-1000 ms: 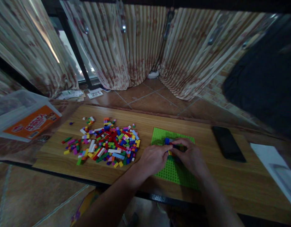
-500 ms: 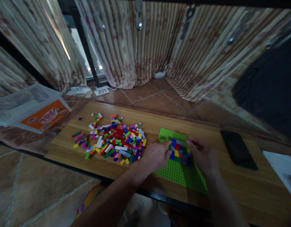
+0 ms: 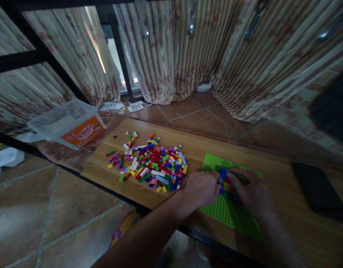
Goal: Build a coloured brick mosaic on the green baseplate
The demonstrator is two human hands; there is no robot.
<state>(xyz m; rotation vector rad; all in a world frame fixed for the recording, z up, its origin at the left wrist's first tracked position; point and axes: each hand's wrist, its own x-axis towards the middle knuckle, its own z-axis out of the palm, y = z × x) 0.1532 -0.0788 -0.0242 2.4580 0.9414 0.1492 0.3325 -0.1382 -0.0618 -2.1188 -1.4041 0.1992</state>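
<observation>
A patch of joined toy bricks (image 3: 226,187), blue, red, yellow and orange, sits on a green studded baseplate (image 3: 211,162). My left hand (image 3: 203,188) is closed, thumb and fingertips against the patch's left side at a blue brick (image 3: 223,172). From the right, my right hand (image 3: 252,191) bends over the patch with its fingers at the far and right edges, covering much of it. Its fingertips are partly hidden, and so is any loose brick between them. To the left, a wide heap of loose coloured bricks (image 3: 154,163) covers the wooden table.
A black phone-like slab (image 3: 318,190) lies at the table's right. A clear plastic box (image 3: 68,121) with an orange label stands beyond the left end. Papers (image 3: 112,107) lie on the floor near striped curtains (image 3: 188,56). A dark metal edge (image 3: 115,191) runs along the table's front.
My view has swung left, so everything sits further right. Both hands have drawn closer together over the joined bricks, hiding more of them.
</observation>
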